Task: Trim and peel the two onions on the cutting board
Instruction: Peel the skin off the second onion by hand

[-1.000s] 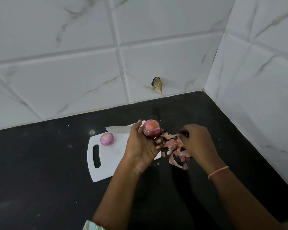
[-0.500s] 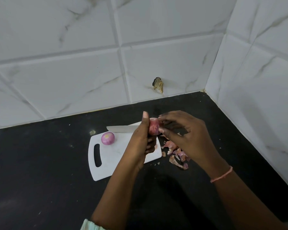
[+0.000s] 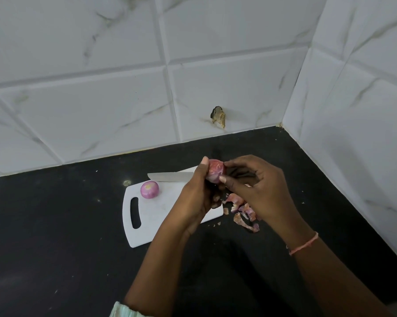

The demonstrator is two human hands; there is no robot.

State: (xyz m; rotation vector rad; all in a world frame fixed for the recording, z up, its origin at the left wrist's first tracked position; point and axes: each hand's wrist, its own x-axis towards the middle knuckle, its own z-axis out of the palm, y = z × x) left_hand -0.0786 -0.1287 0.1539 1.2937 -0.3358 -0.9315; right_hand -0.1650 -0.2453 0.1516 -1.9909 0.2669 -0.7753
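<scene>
Item: red onion (image 3: 216, 170), held aloft at centre frame, above the far right corner of the white cutting board (image 3: 156, 216). Our left hand (image 3: 197, 197) cups it from below, fingers curled round it, thumb up its left side. Our right hand (image 3: 254, 191) pinches at its right flank with thumb and fingertips, seemingly catching the skin.

Handling, as we judge it: light, firm, round; papery outer skin brittle and apt to tear in strips; the layer beneath slick. Best taken at a trimmed end, where the skin edge lifts.

Second onion (image 3: 149, 189): peeled, cut face up, on the board's upper left.

Knife (image 3: 170, 176): lying along the board's far edge.

Peelings (image 3: 243, 209): heaped on the black counter (image 3: 55, 248), just right of the board.
</scene>
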